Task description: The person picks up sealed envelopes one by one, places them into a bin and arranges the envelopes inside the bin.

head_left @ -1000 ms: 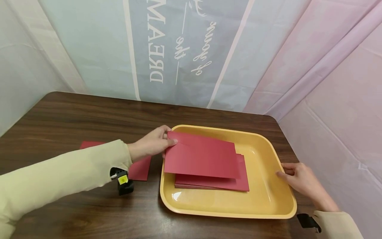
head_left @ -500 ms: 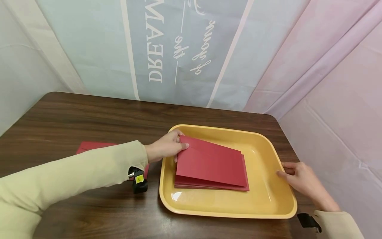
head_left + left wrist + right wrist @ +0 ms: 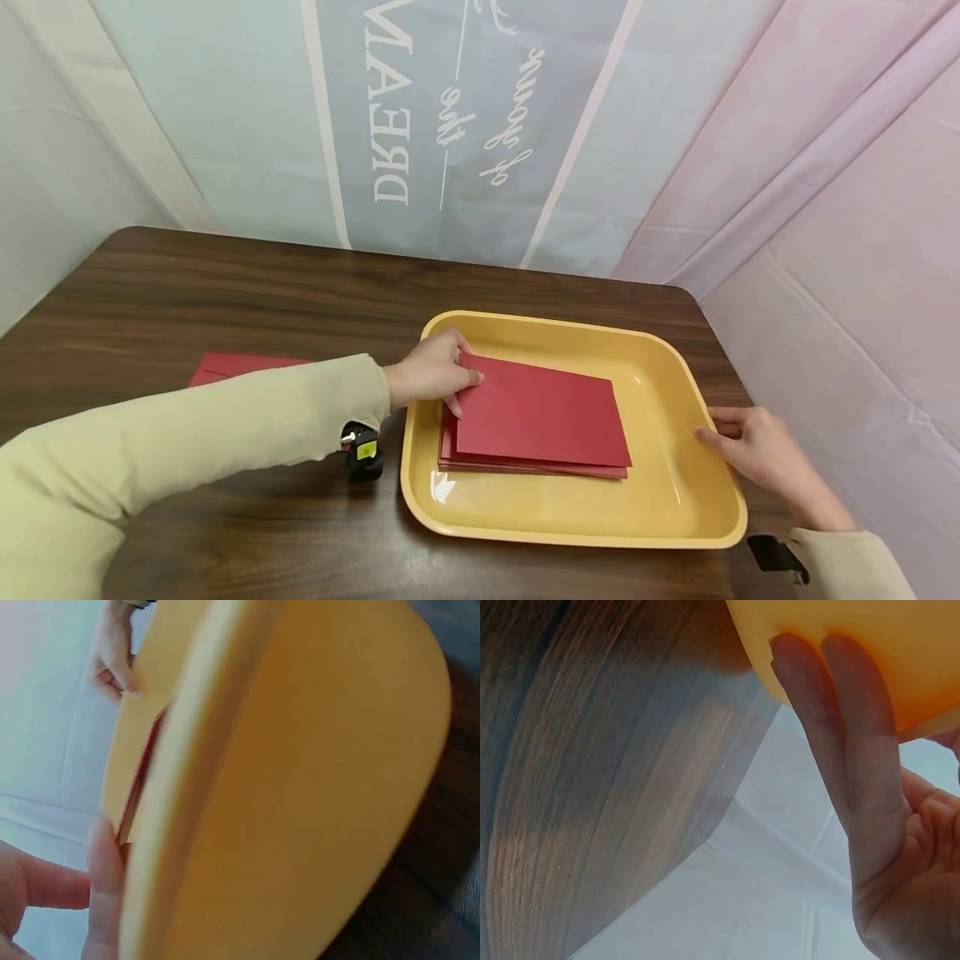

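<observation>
My left hand (image 3: 433,372) reaches over the left rim of a yellow tray (image 3: 660,467) and pinches the left edge of a red envelope (image 3: 547,412), thumb on top. This envelope lies slightly askew over a stack of red envelopes (image 3: 450,454) on the tray floor. In the left wrist view, the tray's outer wall (image 3: 300,787) hides most of the stack, leaving a thin red edge (image 3: 139,784). My right hand (image 3: 761,454) grips the tray's right rim. The right wrist view shows two fingers (image 3: 862,727) against the tray's outside.
Another red envelope (image 3: 232,365) lies on the dark wooden table (image 3: 285,292) to the left, partly covered by my left sleeve (image 3: 247,425). A printed curtain (image 3: 480,125) hangs behind the table, and pale cloth (image 3: 847,275) hangs at the right.
My left hand has moved right and slightly down, bringing the pinched envelope from above the tray's left side down onto the stack. My right hand has stayed on the rim.
</observation>
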`<action>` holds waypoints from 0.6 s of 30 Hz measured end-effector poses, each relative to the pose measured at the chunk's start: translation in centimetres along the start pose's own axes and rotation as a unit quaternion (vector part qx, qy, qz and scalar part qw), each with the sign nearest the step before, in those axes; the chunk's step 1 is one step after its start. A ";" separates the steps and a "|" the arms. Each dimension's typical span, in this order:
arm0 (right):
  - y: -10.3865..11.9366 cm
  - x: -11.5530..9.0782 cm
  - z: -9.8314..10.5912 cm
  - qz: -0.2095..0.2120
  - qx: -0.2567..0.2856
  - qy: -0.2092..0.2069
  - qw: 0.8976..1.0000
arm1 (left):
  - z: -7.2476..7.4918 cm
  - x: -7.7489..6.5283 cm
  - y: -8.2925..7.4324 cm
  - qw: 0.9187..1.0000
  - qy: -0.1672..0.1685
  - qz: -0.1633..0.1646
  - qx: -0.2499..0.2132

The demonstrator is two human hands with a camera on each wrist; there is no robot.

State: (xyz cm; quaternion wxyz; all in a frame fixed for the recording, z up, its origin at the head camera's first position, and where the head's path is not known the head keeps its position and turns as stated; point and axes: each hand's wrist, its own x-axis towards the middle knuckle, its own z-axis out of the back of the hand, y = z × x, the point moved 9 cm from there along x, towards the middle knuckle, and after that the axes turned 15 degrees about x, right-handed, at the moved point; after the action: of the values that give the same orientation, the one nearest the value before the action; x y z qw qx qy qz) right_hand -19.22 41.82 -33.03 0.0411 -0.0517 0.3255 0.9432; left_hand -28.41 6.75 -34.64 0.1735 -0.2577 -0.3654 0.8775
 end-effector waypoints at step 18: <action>0.0 -0.1 -0.1 0.001 -0.010 -0.008 1.000 | -0.4 0.6 0.1 0.984 0.013 0.016 0.179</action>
State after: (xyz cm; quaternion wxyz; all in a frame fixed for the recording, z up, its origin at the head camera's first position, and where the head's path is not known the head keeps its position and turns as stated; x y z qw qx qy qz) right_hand -19.12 41.72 -33.11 0.0425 -0.0442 0.3153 0.9470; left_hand -28.70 7.20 -35.15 0.2076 -0.2399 -0.1962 0.9278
